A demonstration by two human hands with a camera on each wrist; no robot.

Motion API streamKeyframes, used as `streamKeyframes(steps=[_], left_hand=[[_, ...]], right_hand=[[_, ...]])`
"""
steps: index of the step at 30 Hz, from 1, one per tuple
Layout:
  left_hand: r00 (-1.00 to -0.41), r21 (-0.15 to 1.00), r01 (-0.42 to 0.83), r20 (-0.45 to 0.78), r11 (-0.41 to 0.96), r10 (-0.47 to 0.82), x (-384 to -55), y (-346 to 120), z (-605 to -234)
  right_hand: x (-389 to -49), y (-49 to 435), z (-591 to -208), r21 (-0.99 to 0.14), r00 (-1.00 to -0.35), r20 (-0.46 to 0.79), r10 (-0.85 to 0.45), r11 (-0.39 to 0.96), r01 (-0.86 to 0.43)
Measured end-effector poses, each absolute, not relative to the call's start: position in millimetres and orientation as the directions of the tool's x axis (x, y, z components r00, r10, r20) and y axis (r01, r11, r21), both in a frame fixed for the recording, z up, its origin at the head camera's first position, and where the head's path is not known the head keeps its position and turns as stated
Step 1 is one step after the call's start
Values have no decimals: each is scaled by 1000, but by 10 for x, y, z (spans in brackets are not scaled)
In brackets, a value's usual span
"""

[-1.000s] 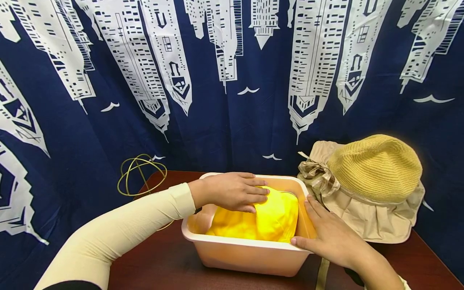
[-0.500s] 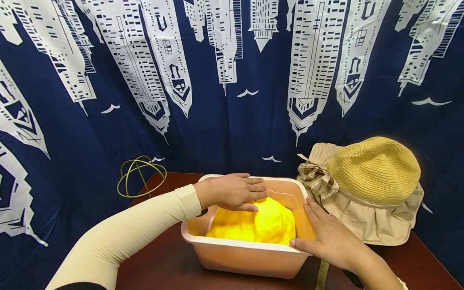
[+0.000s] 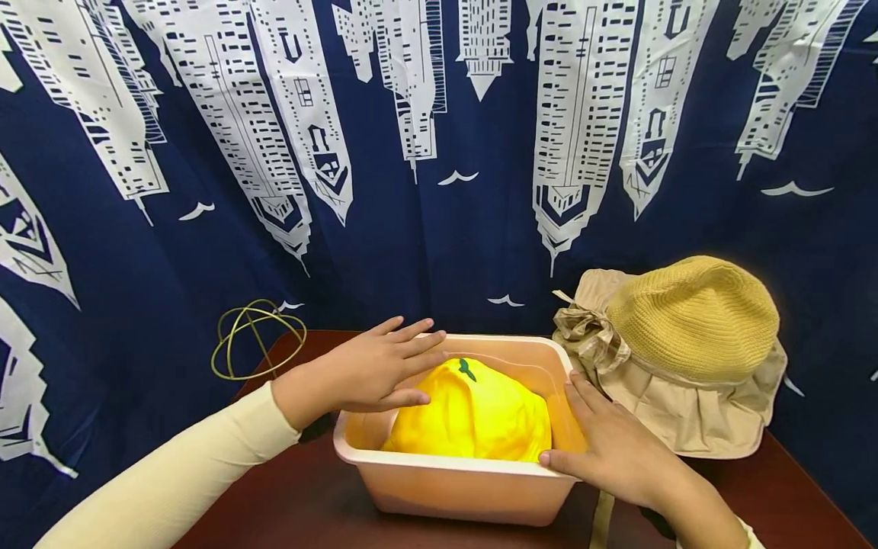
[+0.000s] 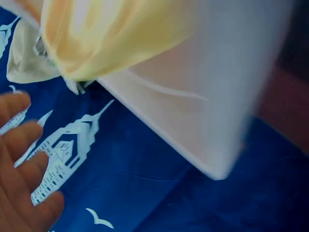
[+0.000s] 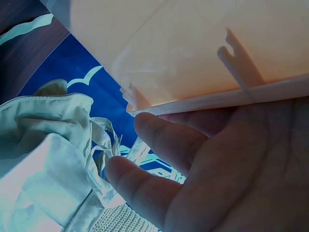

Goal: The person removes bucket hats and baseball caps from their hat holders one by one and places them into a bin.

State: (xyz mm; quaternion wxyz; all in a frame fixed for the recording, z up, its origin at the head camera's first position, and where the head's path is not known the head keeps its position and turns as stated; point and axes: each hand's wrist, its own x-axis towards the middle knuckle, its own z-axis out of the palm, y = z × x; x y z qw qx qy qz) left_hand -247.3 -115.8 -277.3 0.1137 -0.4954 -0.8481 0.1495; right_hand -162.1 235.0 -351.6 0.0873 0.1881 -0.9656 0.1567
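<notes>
A peach plastic basin (image 3: 466, 492) with a pale rim stands on the table. Inside it lies a domed yellow cloth piece (image 3: 473, 419), shaped like a hat, with a small green leaf mark near its top. My left hand (image 3: 373, 370), fingers straight and spread, is over the basin's left side, to the left of the cloth. It holds nothing; the left wrist view shows its fingers apart from the cloth. My right hand (image 3: 620, 446) rests on the basin's right rim, fingers extended along the outside and thumb at the front corner. In the right wrist view its fingers (image 5: 169, 140) lie against the rim.
A straw-coloured hat (image 3: 696, 320) with a beige brim and bow sits at the right. A yellow wire frame (image 3: 240, 335) stands at the back left of the dark red table (image 3: 288, 496). A navy curtain (image 3: 425, 252) with white buildings hangs behind.
My left hand has lifted off the yellow cloth and moved left, uncovering its green leaf mark. The cloth's right part has sunk lower in the basin. My right hand stays at the rim.
</notes>
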Motion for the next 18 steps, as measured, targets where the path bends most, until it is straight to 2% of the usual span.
streamKeyframes(steps=[5,11,18], left_hand=[[-526,-323,766,179,555,831,-2252,-1511,-3056],[-629,-154,698,337,700,701,-2091,-1727,-3380],[-706,-66,607,414,792,576,-2022,-1786,-3572]], right_hand=[[-1604,2299,-3537,-269,-911,239,-336,878,-395],[-1593,2297,-3539,-268,-912,236,-334,880,-392],[-1613,2290,-3517,-254,-909,237,-343,881,-399]])
